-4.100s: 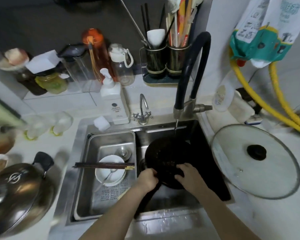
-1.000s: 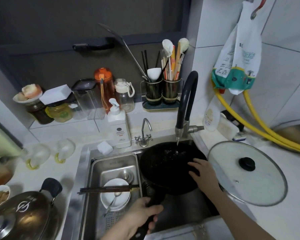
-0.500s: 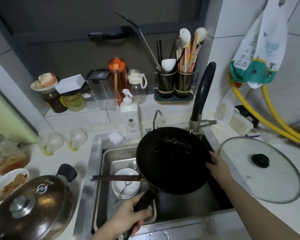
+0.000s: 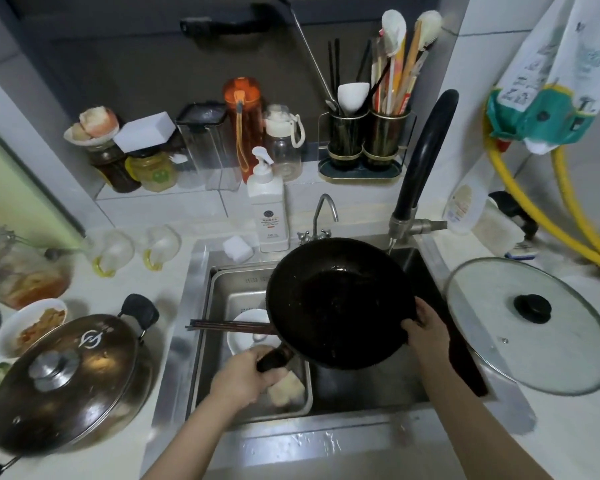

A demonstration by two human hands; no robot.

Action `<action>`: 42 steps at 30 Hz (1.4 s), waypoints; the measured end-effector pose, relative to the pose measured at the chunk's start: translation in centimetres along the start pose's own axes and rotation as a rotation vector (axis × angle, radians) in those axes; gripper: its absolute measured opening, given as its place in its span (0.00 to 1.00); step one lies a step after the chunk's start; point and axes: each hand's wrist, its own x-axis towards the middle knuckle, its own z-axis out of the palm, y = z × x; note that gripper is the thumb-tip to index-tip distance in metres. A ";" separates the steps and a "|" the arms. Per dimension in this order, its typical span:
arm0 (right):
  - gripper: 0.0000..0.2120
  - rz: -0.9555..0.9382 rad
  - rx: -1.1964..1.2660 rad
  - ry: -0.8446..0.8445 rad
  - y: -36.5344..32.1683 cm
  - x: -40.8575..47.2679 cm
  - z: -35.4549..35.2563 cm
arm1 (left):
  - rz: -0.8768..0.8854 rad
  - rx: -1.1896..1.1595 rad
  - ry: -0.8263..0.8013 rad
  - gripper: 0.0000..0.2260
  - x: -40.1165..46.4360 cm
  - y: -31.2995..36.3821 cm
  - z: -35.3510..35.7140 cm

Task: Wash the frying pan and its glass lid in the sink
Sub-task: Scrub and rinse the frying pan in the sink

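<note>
The frying pan [image 4: 340, 303] is round, black and dull inside, with wet specks on its base; you hold it raised and tilted over the sink [image 4: 371, 386], its open face turned up toward you; your left hand [image 4: 246, 374] is wrapped round the dark handle at the pan's near-left edge; your right hand [image 4: 426, 332] grips the right rim, thumb on the inner side, fingers curled behind. The glass lid [image 4: 530, 323] lies flat on the white bench [image 4: 568, 438] to the right of the sink, clear and misted, with a metal rim and one round black knob in the middle; it is apart from the pan. The black curved tap [image 4: 426, 154] stands behind the pan, its metal nozzle just above the far rim; a second, small chrome tap [image 4: 321, 216] stands to its left. The sink is brushed steel; a steel tray [image 4: 222, 296] fills its left part and holds one white bowl [image 4: 246, 336] with a pair of dark chopsticks [image 4: 229, 328] laid across it; a pale lumpy scrubber [image 4: 286, 388] shows just under your left hand. One white pump bottle [image 4: 267, 209] stands behind the sink, with one small white sponge block [image 4: 237, 248] beside it; two dark cups of utensils [image 4: 369, 136] stand on the ledge; one brown lidded pot [image 4: 70, 375] sits on the bench at the left.
</note>
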 end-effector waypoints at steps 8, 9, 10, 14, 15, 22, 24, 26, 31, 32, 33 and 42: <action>0.27 0.045 0.348 0.108 1.3 1.9 -3.6 | 0.095 0.164 0.181 0.18 3.1 4.4 2.5; 0.26 0.056 0.380 0.130 1.0 1.3 -4.1 | 0.107 0.182 0.193 0.19 3.1 4.5 2.8; 0.26 0.062 0.398 0.138 1.1 0.8 -4.6 | 0.123 0.203 0.203 0.19 3.1 4.4 3.1; 0.27 0.099 0.424 0.136 2.5 -0.7 -4.7 | 0.149 0.271 0.254 0.19 1.8 3.3 3.2; 0.28 0.096 0.430 0.126 2.6 -1.1 -4.2 | 0.126 0.269 0.259 0.19 1.4 2.8 2.9; 0.27 0.076 0.426 0.032 1.4 -0.4 -1.6 | 0.012 0.276 0.253 0.18 0.8 1.5 0.4; 0.27 0.081 0.444 0.039 1.1 0.7 -2.2 | 0.044 0.301 0.240 0.19 1.5 2.8 0.4; 0.27 0.115 0.480 0.063 1.4 1.3 -3.5 | 0.092 0.343 0.216 0.19 2.1 4.3 0.9; 0.25 0.174 0.507 0.093 3.3 -0.8 -6.3 | 0.113 0.373 0.155 0.20 1.5 4.5 2.7; 0.25 0.178 0.502 0.086 3.7 -1.6 -6.4 | 0.106 0.383 0.153 0.20 1.2 3.9 2.9; 0.26 0.180 0.496 0.080 4.0 -2.3 -6.3 | 0.103 0.386 0.153 0.20 0.8 3.2 3.0; 0.26 0.154 0.510 -0.023 4.5 -5.1 -2.7 | 0.024 0.338 0.221 0.17 -2.4 -0.7 1.0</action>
